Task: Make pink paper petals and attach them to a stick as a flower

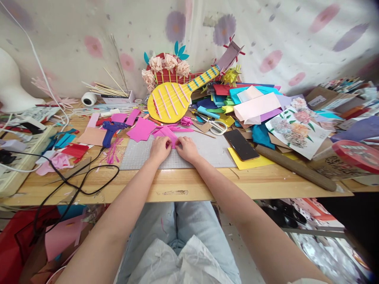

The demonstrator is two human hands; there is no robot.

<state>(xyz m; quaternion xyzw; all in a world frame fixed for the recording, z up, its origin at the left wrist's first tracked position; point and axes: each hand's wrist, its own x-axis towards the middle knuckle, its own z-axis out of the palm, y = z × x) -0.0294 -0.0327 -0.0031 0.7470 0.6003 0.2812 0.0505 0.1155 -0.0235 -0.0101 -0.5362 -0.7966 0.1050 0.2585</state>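
Between my two hands is a pink paper piece (168, 134), held low over the grey cutting mat (207, 152). My left hand (160, 149) pinches its lower left part, fingers curled. On the other side my right hand (187, 148) grips its right edge with fingers bent together. Left of them lies a larger pink sheet with a jagged edge (141, 129). Just beyond stands a yellow paper lute (170, 102) with pink strips and strings, leaning back. Scissors with white handles (218, 127) rest to the right of my hands.
A blue glue gun (111, 132) with a looping black cable (79, 189) lies at left. To the right are a phone (241, 144), a wooden stick (296, 167) and a lidded tub (352, 157). Coloured sheets (257, 104) pile up behind; a power strip (26, 161) sits far left.
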